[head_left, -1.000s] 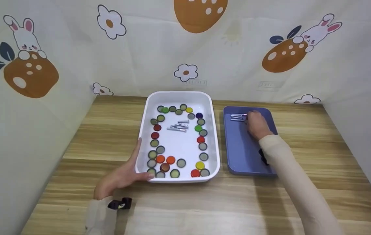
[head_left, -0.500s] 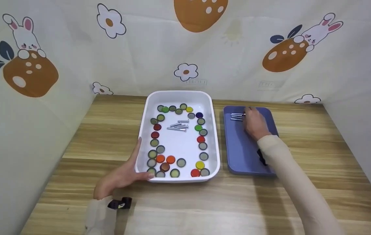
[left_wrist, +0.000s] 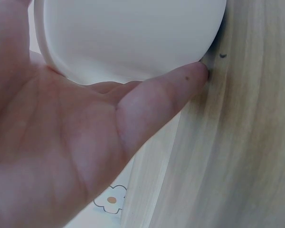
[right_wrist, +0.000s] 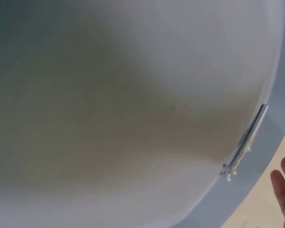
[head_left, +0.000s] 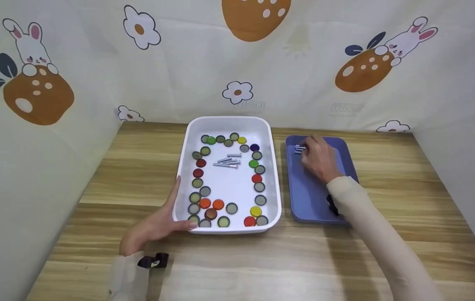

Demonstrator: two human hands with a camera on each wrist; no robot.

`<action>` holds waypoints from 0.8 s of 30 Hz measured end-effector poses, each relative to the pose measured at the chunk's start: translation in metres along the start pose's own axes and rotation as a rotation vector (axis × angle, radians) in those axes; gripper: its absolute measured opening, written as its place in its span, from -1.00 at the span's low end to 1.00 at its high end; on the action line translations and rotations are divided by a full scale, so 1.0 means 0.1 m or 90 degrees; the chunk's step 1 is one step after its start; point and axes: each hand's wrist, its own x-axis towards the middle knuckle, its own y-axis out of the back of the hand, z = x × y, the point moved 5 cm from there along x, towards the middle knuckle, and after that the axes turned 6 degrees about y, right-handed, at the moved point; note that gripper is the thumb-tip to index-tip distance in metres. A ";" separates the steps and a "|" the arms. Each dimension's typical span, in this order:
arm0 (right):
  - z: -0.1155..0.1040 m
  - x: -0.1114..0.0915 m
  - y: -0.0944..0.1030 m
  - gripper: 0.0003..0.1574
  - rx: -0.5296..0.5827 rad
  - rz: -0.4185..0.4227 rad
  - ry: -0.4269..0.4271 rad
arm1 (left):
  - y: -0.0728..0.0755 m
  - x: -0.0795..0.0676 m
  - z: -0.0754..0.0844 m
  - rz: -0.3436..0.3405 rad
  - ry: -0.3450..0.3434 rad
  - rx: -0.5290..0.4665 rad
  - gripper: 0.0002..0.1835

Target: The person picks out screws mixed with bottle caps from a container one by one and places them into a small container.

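Note:
A white tray (head_left: 225, 184) holds bottle caps (head_left: 218, 204) in several colours, laid round its inside edge, and a loose cluster of silver bolts (head_left: 228, 161). My left hand (head_left: 154, 223) braces its front left corner, thumb along the front rim and fingers along the left wall; in the left wrist view the thumb (left_wrist: 161, 95) lies straight against the white wall. To the right, my right hand (head_left: 320, 158) hovers over the far part of a blue tray (head_left: 308, 196), partly covering a row of bolts (head_left: 299, 149). In the right wrist view its relaxed fingers (right_wrist: 282, 185) show apart from the bolts (right_wrist: 244, 142).
Both trays stand side by side on a wooden table (head_left: 137, 167), a narrow gap between them. A patterned cloth backdrop (head_left: 187, 62) rises behind the table and along both sides.
My right hand has moved left inside the blue tray and now covers more of the bolt row there. The left hand and the white tray have stayed put.

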 end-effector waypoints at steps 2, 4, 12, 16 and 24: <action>-0.03 0.00 0.00 -0.84 0.018 0.017 -0.001 | 0.01 0.00 0.00 0.001 0.008 -0.001 0.37; -0.05 -0.01 0.00 -0.85 0.041 0.027 -0.007 | 0.01 0.00 0.00 0.003 0.012 0.001 0.37; -0.18 0.00 0.05 -0.88 0.122 0.058 -0.006 | 0.01 -0.01 -0.01 0.003 0.020 0.019 0.38; -0.26 0.01 0.07 -0.89 0.175 0.071 -0.018 | 0.00 -0.01 -0.01 -0.001 0.015 0.025 0.37; -0.34 0.02 0.04 -0.77 0.326 0.022 -0.165 | 0.00 -0.01 0.00 0.003 0.020 0.023 0.38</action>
